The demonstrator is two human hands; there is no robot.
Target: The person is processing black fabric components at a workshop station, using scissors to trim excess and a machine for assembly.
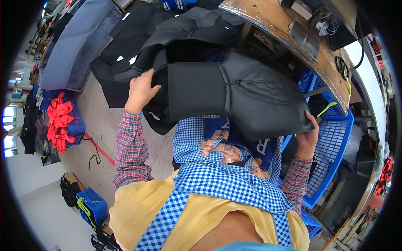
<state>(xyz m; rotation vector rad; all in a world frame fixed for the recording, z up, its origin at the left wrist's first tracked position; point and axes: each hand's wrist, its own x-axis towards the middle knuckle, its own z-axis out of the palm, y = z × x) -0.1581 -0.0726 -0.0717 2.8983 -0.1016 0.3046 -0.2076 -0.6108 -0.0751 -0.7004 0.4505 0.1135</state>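
In the middle, a black padded seat cover (pixel 258 96) with stitched creases and a flat panel (pixel 197 90) lies stretched across my lap above a checked blue apron. My right hand (pixel 309 131) grips its right edge, with fingers partly behind it. My left hand (pixel 142 90) is at the dark folds left of the flat panel, thumb and fingers apart, touching or very near the material. Behind, more black covers (pixel 184 29) lie piled, some with small white labels.
A wooden bench (pixel 268 21) with equipment and scissors (pixel 341 65) curves along the right above blue crates (pixel 331 154). Grey-blue padded pieces (pixel 73 50) lie upper left. Red straps (pixel 60 119) fill a crate. A blue crate (pixel 90 207) stands lower left.
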